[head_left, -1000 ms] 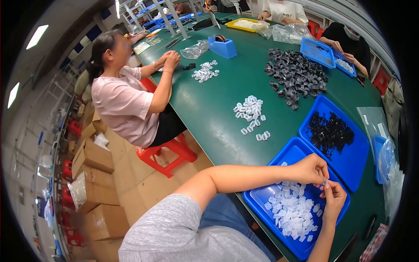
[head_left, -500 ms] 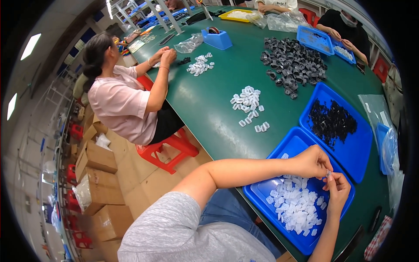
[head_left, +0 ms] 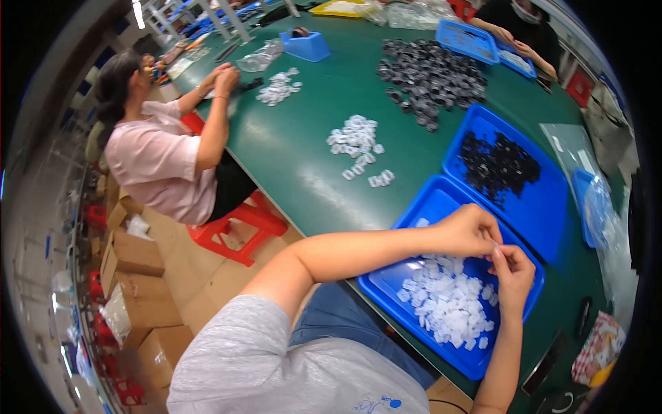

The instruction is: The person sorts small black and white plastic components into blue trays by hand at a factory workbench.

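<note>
My left hand (head_left: 470, 231) and my right hand (head_left: 516, 273) meet over the near blue tray, fingertips pinched together. Between them is a tiny pale plastic piece (head_left: 496, 245), mostly covered by the fingers. Beneath, the near blue tray (head_left: 383, 281) holds a heap of small translucent white plastic pieces (head_left: 445, 303). Just beyond it, a second blue tray (head_left: 548, 214) contains a pile of small black parts (head_left: 496, 165). A loose group of white pieces (head_left: 356, 138) lies on the green table, left of the trays.
Dark grey ring-like parts (head_left: 431, 79) are heaped farther back on the green table (head_left: 289, 162). At left, a co-worker in a pink shirt (head_left: 162, 148) sits near a blue tape dispenser (head_left: 305, 46). Another person's hands (head_left: 514, 43) work at the far right. A phone (head_left: 545, 362) lies near right.
The whole view has shifted, so the scene sits farther left and higher. My hands stay pinched together above the near tray, with little change in their pose.
</note>
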`<state>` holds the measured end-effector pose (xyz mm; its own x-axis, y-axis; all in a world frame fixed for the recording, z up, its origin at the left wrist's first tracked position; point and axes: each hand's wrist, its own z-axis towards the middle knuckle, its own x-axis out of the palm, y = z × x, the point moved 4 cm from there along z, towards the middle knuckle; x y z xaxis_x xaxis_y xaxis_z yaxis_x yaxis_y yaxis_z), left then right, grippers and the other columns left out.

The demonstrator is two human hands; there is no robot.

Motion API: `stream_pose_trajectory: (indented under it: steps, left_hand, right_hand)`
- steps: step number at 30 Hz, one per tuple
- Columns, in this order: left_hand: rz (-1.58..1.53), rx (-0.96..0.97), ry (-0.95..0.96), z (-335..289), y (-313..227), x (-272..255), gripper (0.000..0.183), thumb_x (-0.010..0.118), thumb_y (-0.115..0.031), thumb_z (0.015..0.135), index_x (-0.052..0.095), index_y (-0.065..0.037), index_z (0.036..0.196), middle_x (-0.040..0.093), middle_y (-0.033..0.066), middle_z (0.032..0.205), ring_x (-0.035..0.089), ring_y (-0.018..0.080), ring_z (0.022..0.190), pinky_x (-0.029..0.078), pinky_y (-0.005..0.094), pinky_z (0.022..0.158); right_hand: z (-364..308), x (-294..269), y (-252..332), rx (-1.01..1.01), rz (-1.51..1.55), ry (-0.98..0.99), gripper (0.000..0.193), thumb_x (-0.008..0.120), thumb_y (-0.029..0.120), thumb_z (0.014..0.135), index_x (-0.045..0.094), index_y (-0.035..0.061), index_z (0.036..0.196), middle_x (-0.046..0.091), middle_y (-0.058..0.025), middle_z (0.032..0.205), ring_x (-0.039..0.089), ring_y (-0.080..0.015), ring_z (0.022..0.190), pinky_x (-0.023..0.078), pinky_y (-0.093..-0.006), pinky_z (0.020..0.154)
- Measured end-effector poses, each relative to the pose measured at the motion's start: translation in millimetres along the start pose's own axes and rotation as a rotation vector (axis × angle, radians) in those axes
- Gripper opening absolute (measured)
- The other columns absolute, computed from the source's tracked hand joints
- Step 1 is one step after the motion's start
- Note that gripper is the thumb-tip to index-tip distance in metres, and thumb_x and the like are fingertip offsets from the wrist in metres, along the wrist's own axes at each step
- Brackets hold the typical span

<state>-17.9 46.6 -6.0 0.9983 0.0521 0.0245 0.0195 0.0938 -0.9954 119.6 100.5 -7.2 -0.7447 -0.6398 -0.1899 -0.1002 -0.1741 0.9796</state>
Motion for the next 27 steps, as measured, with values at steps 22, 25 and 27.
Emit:
stream_pose_trajectory:
  steps: [22,25,27]
  left_hand:
    - [1.118,-0.386,-0.359,-65,6,-164,0.026,0.054,-0.013,0.078,0.062,-0.010,0.102,0.062,0.0098,0.069,0.059,0.0199,0.063,0.046,0.0306,0.062]
    - [1.266,-0.391,-0.526,-79,-3,-155,0.030,0.058,-0.016,0.077,0.059,-0.012,0.106,0.061,0.0106,0.074,0.059,0.0252,0.067,0.046,0.0361,0.064]
    - [1.330,-0.288,-0.574,-78,-11,-144,0.031,0.059,-0.017,0.076,0.058,-0.012,0.106,0.061,0.0109,0.077,0.058,0.0257,0.069,0.046,0.0369,0.063]
  right_hand:
    - [-1,-15,-3,-0.159,-0.512,-0.116,0.010,0.059,0.017,0.072,0.063,0.0084,0.075,0.062,-0.0075,0.068,0.059,-0.0228,0.062,0.045,-0.0335,0.055]
    - [-2,-18,1,-0.166,-0.581,-0.202,0.010,0.058,0.017,0.072,0.063,0.0082,0.075,0.062,-0.0078,0.069,0.059,-0.0240,0.067,0.045,-0.0356,0.058]
    - [-2,-19,-2,-0.197,-0.642,-0.242,0.009,0.059,0.015,0.072,0.062,0.0080,0.076,0.062,-0.0076,0.071,0.059,-0.0239,0.070,0.045,-0.0361,0.060]
